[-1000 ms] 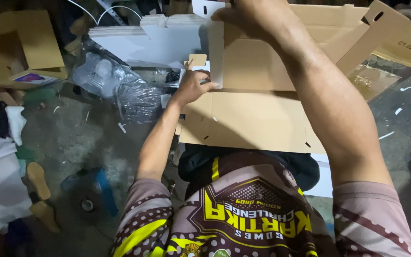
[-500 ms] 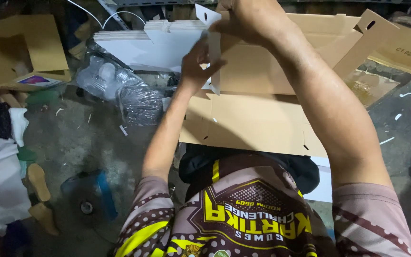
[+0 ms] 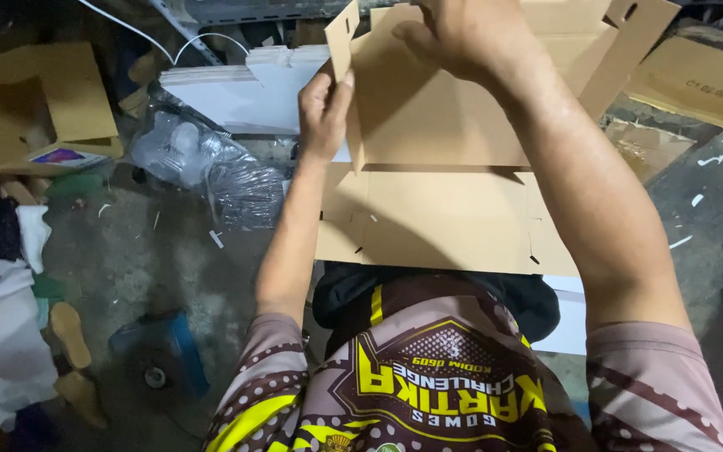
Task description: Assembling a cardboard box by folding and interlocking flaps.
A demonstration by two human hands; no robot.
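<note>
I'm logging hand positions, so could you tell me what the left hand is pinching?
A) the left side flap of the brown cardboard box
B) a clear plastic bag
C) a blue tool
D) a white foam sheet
A: the left hand grips the upright side flap of the cardboard box.

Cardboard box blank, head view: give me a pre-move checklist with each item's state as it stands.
1. Left hand grips the side flap: ok.
2. Right hand is on the raised back panel: ok.
3. Side flap stands upright: ok.
4. Front panel lies flat toward the lap: ok.
5. Right side flap is folded in: not ok, it leans outward.
6. Right fingertips' hold: cannot tell.
</note>
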